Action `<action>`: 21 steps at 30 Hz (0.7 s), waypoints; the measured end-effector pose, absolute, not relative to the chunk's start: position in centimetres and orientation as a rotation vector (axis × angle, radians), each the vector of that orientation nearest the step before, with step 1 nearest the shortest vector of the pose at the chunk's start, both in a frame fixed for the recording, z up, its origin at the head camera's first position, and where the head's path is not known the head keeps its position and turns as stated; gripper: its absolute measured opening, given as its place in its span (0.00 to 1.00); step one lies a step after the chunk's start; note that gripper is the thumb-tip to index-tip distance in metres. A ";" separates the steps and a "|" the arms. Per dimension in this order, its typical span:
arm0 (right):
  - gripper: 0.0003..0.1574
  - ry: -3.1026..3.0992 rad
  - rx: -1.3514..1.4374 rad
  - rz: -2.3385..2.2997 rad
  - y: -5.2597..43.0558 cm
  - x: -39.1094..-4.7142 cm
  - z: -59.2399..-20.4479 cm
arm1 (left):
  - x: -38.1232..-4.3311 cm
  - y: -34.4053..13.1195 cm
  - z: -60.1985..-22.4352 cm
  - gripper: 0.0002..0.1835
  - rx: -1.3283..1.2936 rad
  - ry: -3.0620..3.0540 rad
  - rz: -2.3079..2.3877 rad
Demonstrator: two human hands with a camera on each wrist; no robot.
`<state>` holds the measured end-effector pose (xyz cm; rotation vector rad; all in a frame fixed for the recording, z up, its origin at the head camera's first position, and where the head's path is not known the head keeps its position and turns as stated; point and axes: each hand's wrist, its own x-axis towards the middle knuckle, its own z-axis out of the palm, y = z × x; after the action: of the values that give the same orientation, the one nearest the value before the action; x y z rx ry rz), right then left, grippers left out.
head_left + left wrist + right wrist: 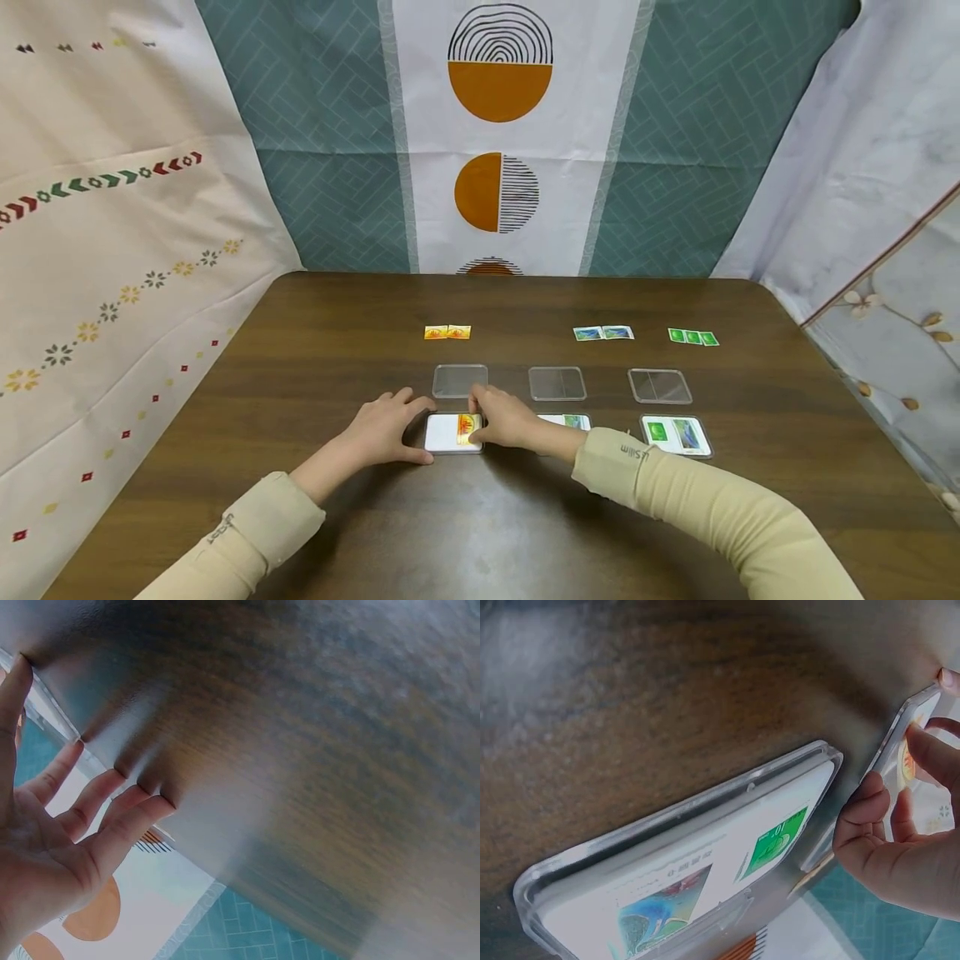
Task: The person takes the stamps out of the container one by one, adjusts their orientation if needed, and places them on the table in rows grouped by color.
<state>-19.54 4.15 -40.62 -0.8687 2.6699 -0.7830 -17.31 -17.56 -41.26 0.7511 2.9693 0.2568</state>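
Note:
A shallow clear case with a white card (pixel 441 433) lies in front of me. On the card's right half sits an orange-and-yellow stamp (pixel 467 428). My right hand (pixel 506 418) has thumb and curled fingers at the stamp's right side, pinching it against the card. In the right wrist view the thumb (pixel 930 754) lies right on the stamp. My left hand (pixel 386 429) spans the case's left side, thumb at the near corner and forefinger toward the far one. The left wrist view shows its fingers (pixel 97 799) spread, tips down on the table.
Two more cases with stamped white cards lie rightward, one partly behind my right arm (pixel 566 420), the other in view (pixel 675 436). Behind stand three clear lids (pixel 460 381) (pixel 557 383) (pixel 660 386). Orange stamps (pixel 447 332), blue stamps (pixel 603 332) and green stamps (pixel 693 337) lie farther back.

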 end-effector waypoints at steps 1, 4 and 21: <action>0.22 2.671 -0.874 -0.790 4.1 -19.5 -40.7 | -17.2 -17.6 -41.3 0.38 0.745 2.969 0.258; 0.22 2.664 -0.890 -0.831 4.0 -19.3 -40.9 | -17.0 -17.6 -41.4 0.38 0.730 2.970 0.263; 0.18 2.621 -0.855 -1.021 4.1 -18.4 -41.0 | -17.1 -17.5 -41.5 0.38 0.747 2.977 0.269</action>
<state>-18.43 4.09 -40.97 -0.8553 2.6208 -1.0205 -17.12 -17.47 -41.46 0.7472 2.9768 0.2686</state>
